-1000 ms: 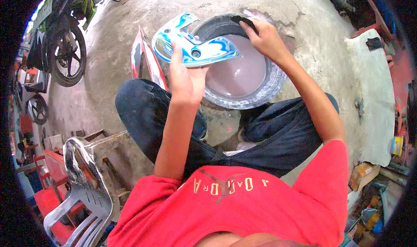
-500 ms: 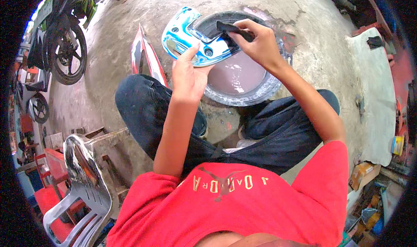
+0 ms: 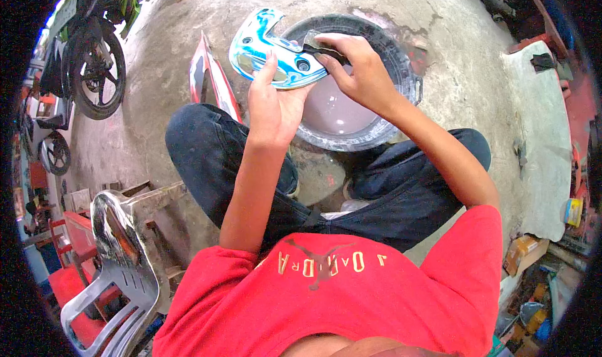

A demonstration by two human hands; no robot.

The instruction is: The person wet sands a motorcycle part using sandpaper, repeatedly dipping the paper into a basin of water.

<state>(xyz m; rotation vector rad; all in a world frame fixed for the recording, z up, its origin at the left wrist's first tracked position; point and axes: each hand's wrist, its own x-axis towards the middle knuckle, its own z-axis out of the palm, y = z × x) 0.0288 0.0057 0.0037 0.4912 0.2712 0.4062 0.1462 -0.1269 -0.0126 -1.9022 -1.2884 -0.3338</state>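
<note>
My left hand [image 3: 274,106] grips the lower edge of a curved blue-and-white motorcycle body panel [image 3: 251,46], thumb on top and fingers underneath. The panel has round holes and is tilted up over the left side of a black basin [image 3: 411,106]. Cloudy greyish water [image 3: 342,109] stands in the basin. Pinched in my right hand [image 3: 360,68] is a folded dark sheet that looks like sandpaper [image 3: 318,43]. It lies against the panel's right end, and my fingers hide part of it.
A red-and-white pointed panel [image 3: 210,74] lies on the concrete floor to the left. Further left stands a motorcycle [image 3: 94,62]. A grey plastic chair [image 3: 128,282] is at lower left, and a cardboard box [image 3: 527,253] sits at lower right.
The body panel has shifted slightly left and up with my left hand. My right hand has lowered and turned, bringing the sandpaper-like sheet flatter against the panel's right end.
</note>
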